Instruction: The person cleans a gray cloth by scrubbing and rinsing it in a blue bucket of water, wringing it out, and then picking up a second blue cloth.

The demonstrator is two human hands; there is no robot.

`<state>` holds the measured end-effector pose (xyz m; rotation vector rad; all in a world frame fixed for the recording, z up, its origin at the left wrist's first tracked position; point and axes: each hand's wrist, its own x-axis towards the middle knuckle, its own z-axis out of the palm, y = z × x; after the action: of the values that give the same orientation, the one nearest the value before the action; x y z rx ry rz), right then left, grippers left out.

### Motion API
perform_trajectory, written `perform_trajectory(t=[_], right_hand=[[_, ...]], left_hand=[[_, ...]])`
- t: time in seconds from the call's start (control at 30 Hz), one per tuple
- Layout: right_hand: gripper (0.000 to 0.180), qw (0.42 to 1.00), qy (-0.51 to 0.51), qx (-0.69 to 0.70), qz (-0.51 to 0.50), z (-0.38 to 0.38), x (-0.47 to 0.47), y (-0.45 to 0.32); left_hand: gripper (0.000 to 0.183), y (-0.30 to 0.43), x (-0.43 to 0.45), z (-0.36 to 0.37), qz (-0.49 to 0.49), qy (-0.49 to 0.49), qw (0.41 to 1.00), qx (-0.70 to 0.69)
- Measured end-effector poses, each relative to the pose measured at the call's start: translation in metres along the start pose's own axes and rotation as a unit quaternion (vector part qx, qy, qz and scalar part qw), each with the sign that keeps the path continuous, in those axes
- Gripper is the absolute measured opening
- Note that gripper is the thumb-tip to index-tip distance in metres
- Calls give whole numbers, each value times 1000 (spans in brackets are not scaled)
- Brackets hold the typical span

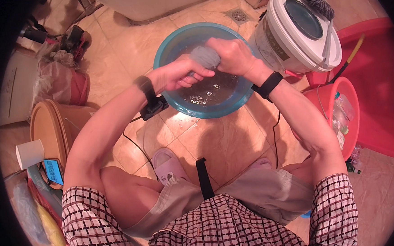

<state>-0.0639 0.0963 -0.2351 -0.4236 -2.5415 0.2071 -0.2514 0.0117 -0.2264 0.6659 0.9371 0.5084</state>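
Note:
A bunched grey cloth (205, 57) is squeezed between my two hands over a blue plastic basin (201, 113). My left hand (183, 73) grips its lower left side, with the thumb lying across the front. On the upper right, my right hand (231, 55) is closed around the other end. Dark, murky water (211, 88) with some bubbles fills the lower part of the basin, below the cloth. Both wrists wear black straps, and a small black device (153, 107) hangs at the left one. The cloth's inner folds are hidden by my fingers.
A lidded white bucket (273, 44) with a brush (314, 2) on top stands right of the basin. Nearer me is a red bucket (345, 83) holding plastic bottles. On the left are a brown lidded bucket (48, 128) and a white paper cup (30, 154). A floor drain (238, 15) lies beyond.

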Motion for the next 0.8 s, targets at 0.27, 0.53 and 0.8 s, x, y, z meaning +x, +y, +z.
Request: perform_trajectory(t=[0.27, 0.53, 0.8], right_hand=[[37, 998, 42, -12, -35, 4, 5, 7], [38, 997, 40, -48, -41, 6, 5, 14], [43, 999, 25, -12, -19, 4, 6, 11]], left_hand=[[10, -1, -2, 3, -28, -32, 990, -133], [10, -3, -3, 7, -28, -45, 978, -202], [12, -2, -4, 6, -31, -60, 976, -207]])
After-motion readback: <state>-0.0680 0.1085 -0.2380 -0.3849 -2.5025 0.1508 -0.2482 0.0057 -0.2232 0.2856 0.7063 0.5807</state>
